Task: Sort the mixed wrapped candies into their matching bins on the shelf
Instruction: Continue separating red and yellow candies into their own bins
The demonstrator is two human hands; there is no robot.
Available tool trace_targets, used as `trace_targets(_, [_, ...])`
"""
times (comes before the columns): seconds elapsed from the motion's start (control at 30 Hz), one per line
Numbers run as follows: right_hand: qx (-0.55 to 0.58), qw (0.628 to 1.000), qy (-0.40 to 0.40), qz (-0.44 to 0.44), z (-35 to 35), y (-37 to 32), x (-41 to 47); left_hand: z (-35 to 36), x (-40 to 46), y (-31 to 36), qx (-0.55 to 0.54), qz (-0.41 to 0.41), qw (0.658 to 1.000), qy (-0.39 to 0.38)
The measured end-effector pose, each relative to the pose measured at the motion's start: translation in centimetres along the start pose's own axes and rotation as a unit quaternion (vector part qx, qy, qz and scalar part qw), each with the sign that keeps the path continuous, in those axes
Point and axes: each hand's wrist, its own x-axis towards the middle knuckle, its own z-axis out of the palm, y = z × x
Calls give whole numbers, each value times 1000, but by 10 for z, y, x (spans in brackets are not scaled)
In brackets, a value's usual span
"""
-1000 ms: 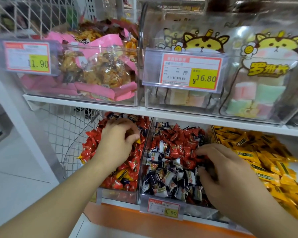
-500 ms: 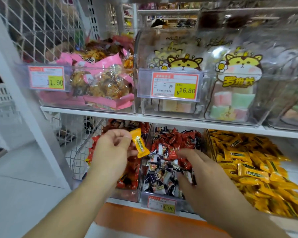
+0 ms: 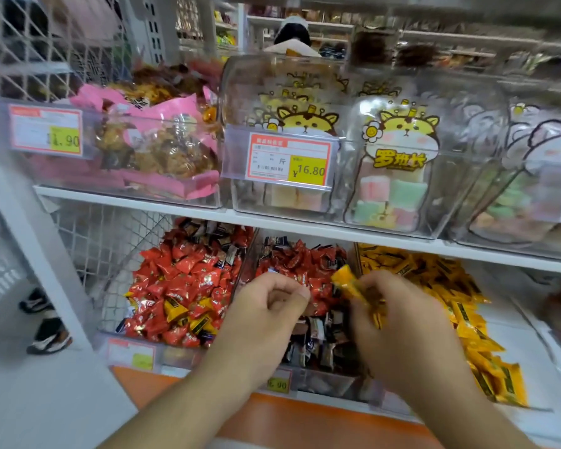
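Hands hover side by side over the middle bin (image 3: 308, 380) of the lower shelf (image 3: 305, 222), both forearms reaching in from below. The right hand (image 3: 399, 315) pinches a yellow wrapped candy (image 3: 353, 286) between thumb and fingers, the wrapper tilted up to the left above the seam between the middle bin and the yellow-candy bin (image 3: 531, 351); blur hides the exact finger placement. The left hand (image 3: 269, 306) sits just beside it, fingers curled loosely inward with nothing visible in them.

Under the hands, the middle bin holds red candies at the back and dark ones at the front. The left bin (image 3: 175, 351) is heaped with red candies (image 3: 188, 280), with a few yellow and dark ones mixed in. The yellow-candy bin on the right is full of matching yellow wrappers. Above, clear bins hold pink snack bags (image 3: 156, 147) and cat-printed marshmallow packs (image 3: 399, 163), with a price tag (image 3: 290, 160) reading 16.80. Shoes (image 3: 46, 332) show on the floor at left.
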Motion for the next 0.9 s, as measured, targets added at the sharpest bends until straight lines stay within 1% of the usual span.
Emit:
trace_targets(0.1, [-88,989,35,115,-10,35,16,-15,5,1,120,51,991,8])
trace_targets(0.17, [-143,969,12,200,-12,52,21,-30,9,2,204,89,975,24])
trace_targets(0.23, [-166,960,-24,223,-6,59,23,-53,17,2,279,118,952,38])
trace_targets(0.3, [-153,966,-35,203,-5,38,23,-80,27,-2,335,127,932,57])
trace_targets(0.4, [-92,985,-62,131,2,8,18,-122,38,-4,405,93,908,57])
trace_targets(0.5, [-42,993,-95,51,13,-10,14,-157,42,-9,479,43,877,12])
trace_targets(0.6, [-22,994,-111,-1,23,-16,14,-176,44,-19,525,10,850,-43])
trace_targets(0.7, [-15,992,-127,-18,29,-20,15,-182,48,-28,543,13,837,-65])
trace_targets(0.8, [-8,992,-125,-30,34,-19,15,-181,55,-35,560,38,826,-51])
trace_targets(0.9, [4,992,-119,-39,38,-16,14,-179,58,-36,545,42,837,-23])
